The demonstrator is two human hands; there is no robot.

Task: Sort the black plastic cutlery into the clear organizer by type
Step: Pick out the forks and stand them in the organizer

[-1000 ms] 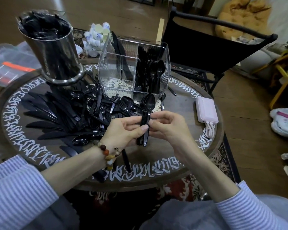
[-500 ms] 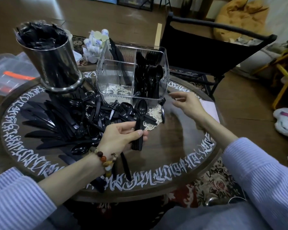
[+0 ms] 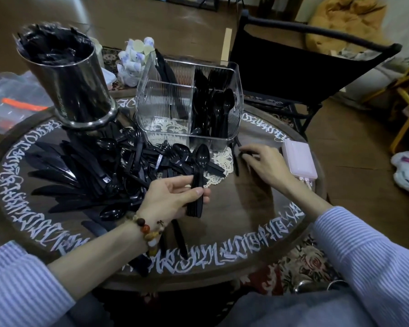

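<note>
Left hand [image 3: 172, 197] nearest the camera, beaded bracelet [image 3: 149, 232] on its wrist, grips a stack of black spoons [image 3: 197, 182] by the handles, bowls pointing up and away, held just above the round table [image 3: 246, 223] with white lettering round its rim. Right hand [image 3: 267, 165] further out and to the right, fingers curled down onto a loose black utensil [image 3: 236, 156] lying on the table just beside the organizer's near right corner; cannot tell if it is pinched or only touched. Pink power bank [image 3: 299, 159] just right of that hand. Left of centre, a loose pile of black cutlery [image 3: 99, 171] spread on the table, knives fanned on the left, forks and spoons mixed nearer the middle. Behind the pile the clear organizer [image 3: 189, 105] stands upright on a lace doily [image 3: 219, 161]; right compartments hold spoons and forks standing upright, back left one holds knives, front left looks bare. Metal canister [image 3: 66, 76] with more black cutlery stands far left. Black chair [image 3: 300, 67] beyond the table.
</note>
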